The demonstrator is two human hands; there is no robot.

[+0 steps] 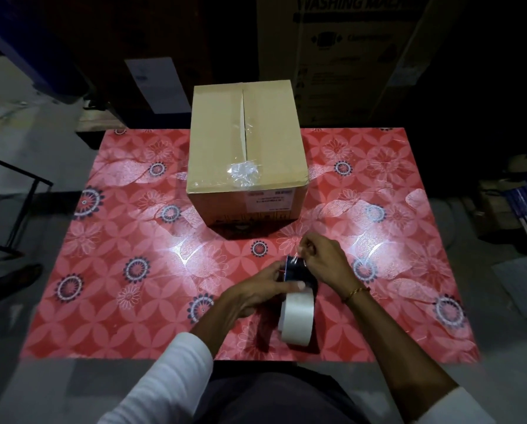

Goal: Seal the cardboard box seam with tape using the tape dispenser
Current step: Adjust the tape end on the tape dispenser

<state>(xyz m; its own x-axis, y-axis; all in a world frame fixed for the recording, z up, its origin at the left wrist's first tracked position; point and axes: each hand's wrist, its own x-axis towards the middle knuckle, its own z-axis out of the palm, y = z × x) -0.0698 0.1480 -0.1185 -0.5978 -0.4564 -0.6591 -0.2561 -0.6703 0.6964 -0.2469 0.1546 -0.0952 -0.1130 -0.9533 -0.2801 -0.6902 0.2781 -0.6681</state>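
A brown cardboard box stands on the far half of the table, its top flaps closed with a gapped seam down the middle. A crumpled wad of clear tape sticks near the seam's front end. The tape dispenser, dark with a large white roll, rests on the table in front of me. My left hand grips its dark front part. My right hand pinches the clear tape end at the dispenser's head.
The table wears a glossy red flowered cover. A tall carton with washing machine print stands behind the box. A black metal frame is at the left, and stacked items lie at the right.
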